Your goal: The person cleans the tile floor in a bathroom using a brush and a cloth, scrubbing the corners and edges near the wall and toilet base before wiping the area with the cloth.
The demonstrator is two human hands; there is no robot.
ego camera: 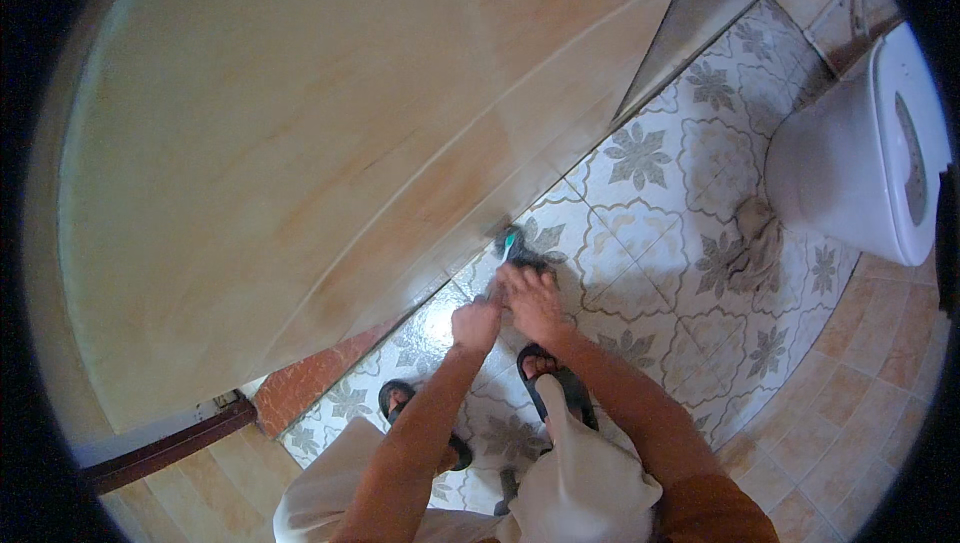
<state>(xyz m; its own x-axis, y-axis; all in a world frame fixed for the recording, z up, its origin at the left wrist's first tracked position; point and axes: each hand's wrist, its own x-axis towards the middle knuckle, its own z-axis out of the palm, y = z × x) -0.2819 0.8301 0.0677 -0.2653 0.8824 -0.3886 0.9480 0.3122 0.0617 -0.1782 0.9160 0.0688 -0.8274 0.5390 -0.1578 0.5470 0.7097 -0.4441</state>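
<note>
A toothbrush (509, 241) with a green and white head is tilted with its bristle end close to the joint between wall and floor. My left hand (476, 324) is closed in a fist around the lower end of its handle. Beside it, my right hand (534, 304) has its index finger and thumb on the handle nearer the head, its other fingers spread above the floor. Motion blurs the fingers, and they hide most of the handle. The patterned tile floor (634, 235) is wet and shiny near my left hand, with a dark shadow around the brush head.
The beige tiled wall (337, 145) runs diagonally along the left. A white toilet (832, 153) stands at the right, with a crumpled brown cloth (754, 250) at its base. My feet wear black sandals (577, 393). A dark red door sill (176, 445) lies at lower left.
</note>
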